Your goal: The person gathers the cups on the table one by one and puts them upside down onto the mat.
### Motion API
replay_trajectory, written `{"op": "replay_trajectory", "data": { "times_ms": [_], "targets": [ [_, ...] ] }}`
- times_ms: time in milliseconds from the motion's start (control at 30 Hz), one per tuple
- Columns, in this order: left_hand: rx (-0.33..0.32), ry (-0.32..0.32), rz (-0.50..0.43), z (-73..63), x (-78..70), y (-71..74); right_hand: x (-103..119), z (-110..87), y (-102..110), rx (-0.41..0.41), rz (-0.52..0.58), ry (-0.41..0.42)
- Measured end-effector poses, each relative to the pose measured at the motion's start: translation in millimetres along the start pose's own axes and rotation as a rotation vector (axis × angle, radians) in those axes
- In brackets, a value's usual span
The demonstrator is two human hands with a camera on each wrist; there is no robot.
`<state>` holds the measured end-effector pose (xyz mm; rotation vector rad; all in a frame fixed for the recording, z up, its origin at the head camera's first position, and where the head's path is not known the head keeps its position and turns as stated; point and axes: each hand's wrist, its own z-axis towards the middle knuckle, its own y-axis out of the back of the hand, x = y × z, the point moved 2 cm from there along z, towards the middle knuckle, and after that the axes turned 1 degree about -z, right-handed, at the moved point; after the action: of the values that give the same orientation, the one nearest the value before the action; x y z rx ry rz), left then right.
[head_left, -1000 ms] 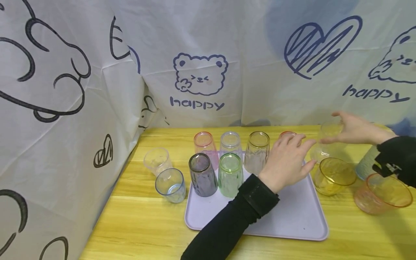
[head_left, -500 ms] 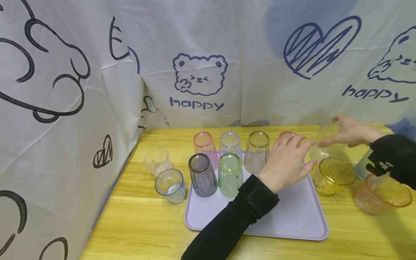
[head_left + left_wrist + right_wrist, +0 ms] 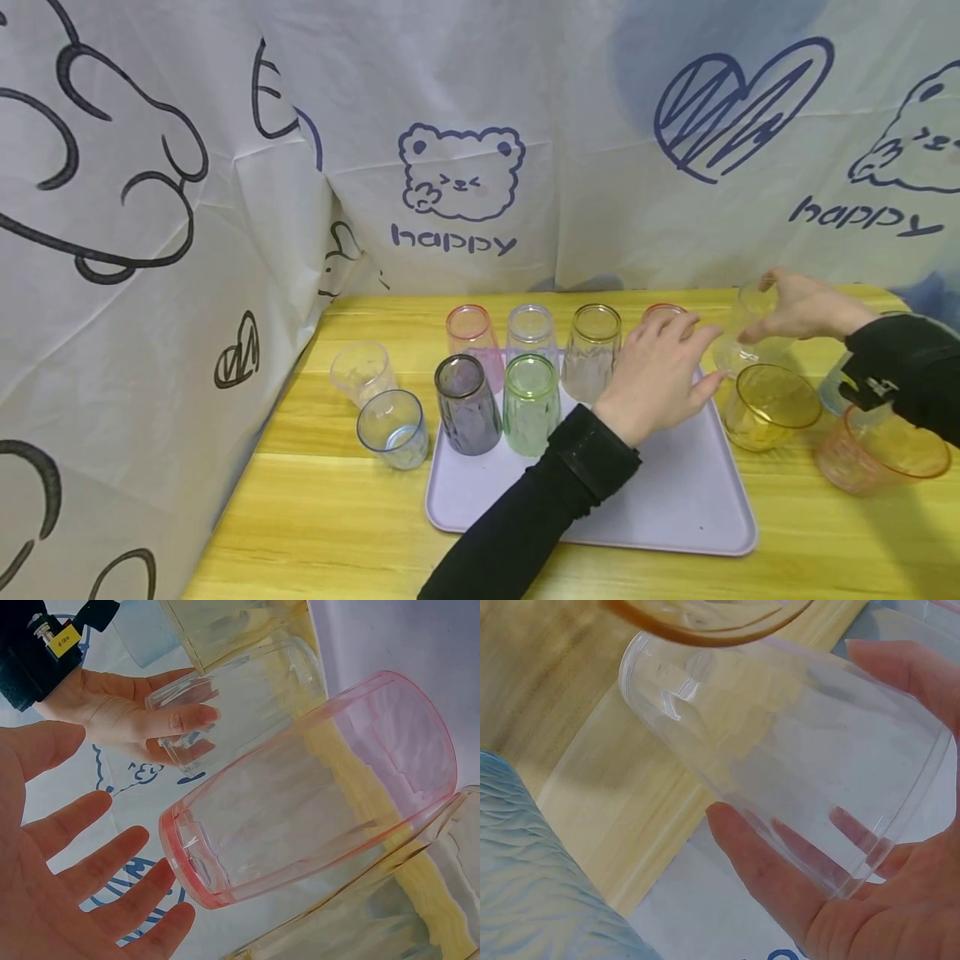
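Note:
In the head view, my right hand (image 3: 806, 308) grips a clear glass (image 3: 742, 350) near its rim, beyond the tray's right side. In the right wrist view, thumb and fingers lie round the clear glass (image 3: 780, 742), its base towards the yellow table. My left hand (image 3: 656, 379) hovers over the tray, fingers spread and holding nothing. Close to its fingertips in the left wrist view stands an upside-down pink glass (image 3: 300, 802), mostly hidden behind the hand in the head view. A brown-tinted glass (image 3: 592, 354) is beside it on the tray.
The lilac tray (image 3: 675, 508) also bears grey (image 3: 468, 408), green (image 3: 532, 408), pink-rimmed and pale violet glasses. Right of it stand a yellow glass (image 3: 772, 408), an orange-rimmed glass (image 3: 862, 458) and a bluish one. A blue-rimmed glass (image 3: 393, 429) and a clear one (image 3: 363, 375) stand left.
My right hand has moved slightly left and closed round the clear glass. The left hand has stayed almost still.

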<state>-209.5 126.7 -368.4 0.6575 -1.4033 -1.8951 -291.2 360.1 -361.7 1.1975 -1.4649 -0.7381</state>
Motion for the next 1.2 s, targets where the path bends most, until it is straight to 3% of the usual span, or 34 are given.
{"op": "replay_trajectory", "data": {
  "times_ms": [467, 700, 900, 967, 1133, 1200],
  "targets": [
    [-0.034, 0.051, -0.036, -5.7, 7.6, 6.1, 8, -18.3, 15, -0.141, -0.009, 0.026],
    [-0.150, 0.097, -0.089, -13.6, 13.5, 16.8, 22, -39.2, 24, -0.221, 0.079, 0.018],
    [-0.258, 0.154, -0.109, -23.4, 23.5, 36.5, 42, -47.8, 23, -0.405, 0.196, 0.045],
    [-0.289, 0.170, -0.136, -27.2, 27.6, 43.2, 36, -43.1, 19, -0.467, 0.254, 0.073],
    [-0.350, 0.177, -0.248, -37.8, 38.8, 59.5, -16, -7.4, -5, -0.652, 0.305, 0.083],
    [-0.367, 0.176, -0.305, -42.2, 44.0, 64.8, -18, -7.0, -10, -0.694, 0.335, 0.093]
  ]
}}
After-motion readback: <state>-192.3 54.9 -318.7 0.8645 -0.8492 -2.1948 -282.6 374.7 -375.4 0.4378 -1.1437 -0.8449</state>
